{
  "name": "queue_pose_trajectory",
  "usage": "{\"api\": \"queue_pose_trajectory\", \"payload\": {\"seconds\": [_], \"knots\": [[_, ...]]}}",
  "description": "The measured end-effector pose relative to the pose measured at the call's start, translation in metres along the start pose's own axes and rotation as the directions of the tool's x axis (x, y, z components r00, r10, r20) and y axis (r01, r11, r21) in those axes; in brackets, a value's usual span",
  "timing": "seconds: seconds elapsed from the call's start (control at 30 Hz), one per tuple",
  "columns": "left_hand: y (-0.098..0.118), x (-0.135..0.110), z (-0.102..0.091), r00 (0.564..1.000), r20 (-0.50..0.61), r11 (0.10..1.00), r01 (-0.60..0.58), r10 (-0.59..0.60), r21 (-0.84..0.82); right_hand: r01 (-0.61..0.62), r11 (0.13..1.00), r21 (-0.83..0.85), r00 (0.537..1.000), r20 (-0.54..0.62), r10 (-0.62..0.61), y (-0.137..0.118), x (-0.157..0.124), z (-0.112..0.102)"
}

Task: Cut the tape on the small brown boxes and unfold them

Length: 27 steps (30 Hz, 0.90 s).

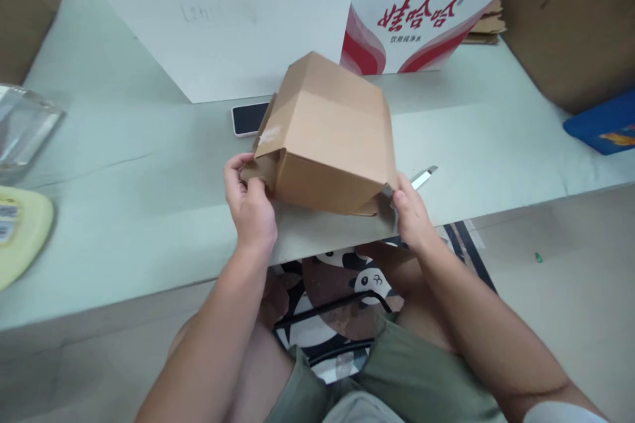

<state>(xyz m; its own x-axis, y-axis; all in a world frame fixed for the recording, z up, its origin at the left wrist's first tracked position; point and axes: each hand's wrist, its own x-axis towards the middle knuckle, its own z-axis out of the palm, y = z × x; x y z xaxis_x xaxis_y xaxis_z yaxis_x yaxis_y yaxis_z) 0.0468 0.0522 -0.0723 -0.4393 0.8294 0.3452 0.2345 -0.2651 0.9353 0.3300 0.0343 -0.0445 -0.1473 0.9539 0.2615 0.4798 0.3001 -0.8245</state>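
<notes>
Cardboard box [337, 122], one, lies forward of and between left hand [251, 205], pinching its left flap [264, 170], and right hand [411, 211], pinching its near-right corner.

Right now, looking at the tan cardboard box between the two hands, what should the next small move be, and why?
Probably the bare left hand should fold the short tan cardboard flap inward while the bare right hand steadies the tan cardboard box: the flap juts out at the near left corner, already gripped, and the right hand holds the opposite corner.
</notes>
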Motion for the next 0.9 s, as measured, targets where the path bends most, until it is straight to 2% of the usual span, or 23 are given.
{"api": "queue_pose_trajectory", "payload": {"seconds": [0.1, 0.23, 0.43, 0.6, 0.77, 0.9], "knots": [[0.003, -0.001, 0.002, 0.999, -0.006, 0.995, 0.036, -0.035, 0.097, 0.087, 0.979, 0.184, 0.992, -0.111, -0.067, 0.005, -0.002, 0.001], [0.015, -0.003, 0.003, 0.998, 0.066, 0.982, -0.033, 0.021, 0.186, 0.106, 0.979, 0.171, 0.985, -0.152, -0.080, 0.013, -0.003, 0.006], [0.019, -0.004, 0.007, 0.954, 0.258, 0.988, -0.140, 0.153, -0.069, 0.056, 0.982, 0.179, 0.978, -0.206, -0.019, 0.016, -0.002, 0.007], [0.011, -0.006, 0.010, 0.911, 0.361, 0.979, -0.171, 0.200, -0.112, -0.024, 0.988, 0.153, 0.965, -0.256, 0.063, 0.011, -0.002, 0.005], [0.014, -0.005, 0.008, 0.924, 0.335, 0.981, -0.196, 0.186, -0.004, -0.039, 0.996, 0.084, 0.941, -0.331, 0.064, 0.007, -0.002, 0.008], [0.022, -0.002, 0.006, 0.962, 0.236, 0.980, -0.168, 0.140, 0.107, -0.007, 0.992, 0.127, 0.935, -0.351, 0.051, 0.001, 0.001, 0.008]]}}
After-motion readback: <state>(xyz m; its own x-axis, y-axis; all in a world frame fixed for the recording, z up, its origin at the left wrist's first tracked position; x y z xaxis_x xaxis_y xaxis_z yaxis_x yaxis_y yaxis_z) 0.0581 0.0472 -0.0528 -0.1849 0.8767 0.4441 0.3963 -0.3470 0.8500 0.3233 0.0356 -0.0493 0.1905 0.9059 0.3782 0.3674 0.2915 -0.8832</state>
